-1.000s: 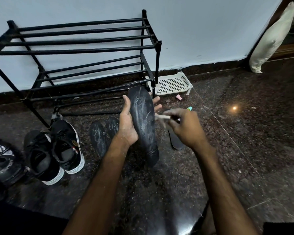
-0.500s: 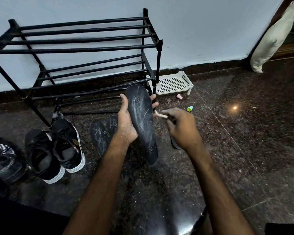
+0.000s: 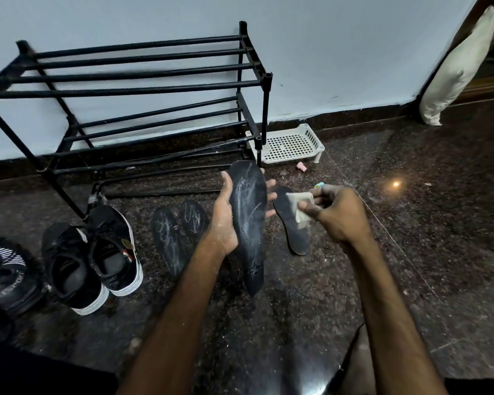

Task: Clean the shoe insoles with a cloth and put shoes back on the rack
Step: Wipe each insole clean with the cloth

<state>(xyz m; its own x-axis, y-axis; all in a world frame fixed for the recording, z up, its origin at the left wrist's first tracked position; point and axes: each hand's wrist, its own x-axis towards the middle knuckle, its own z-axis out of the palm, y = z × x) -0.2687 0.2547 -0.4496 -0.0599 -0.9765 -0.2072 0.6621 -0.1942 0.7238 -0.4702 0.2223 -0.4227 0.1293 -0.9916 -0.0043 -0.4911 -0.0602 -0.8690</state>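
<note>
My left hand (image 3: 226,220) holds a long black insole (image 3: 248,220) upright, thumb on its left edge and fingers behind; white dusty streaks cover its face. Just to its right, my right hand (image 3: 334,215) pinches a small pale cloth (image 3: 300,208), a little apart from the insole. Another black insole (image 3: 293,232) lies on the floor under the cloth. Two more streaked insoles (image 3: 169,240) lie to the left on the floor. A pair of black shoes with white soles (image 3: 92,260) stands by the black metal rack (image 3: 143,89), whose shelves hold nothing.
Another dark shoe (image 3: 3,277) sits at the far left edge. A white perforated plastic tray (image 3: 291,143) lies beside the rack's right leg, with a small pink object (image 3: 301,167) near it. A white pillow (image 3: 457,69) leans at the far right wall. The floor is dark speckled stone.
My right hand has drawn back to the right, away from the held insole, and the cloth now shows more fully. The left hand keeps the insole in nearly the same place.
</note>
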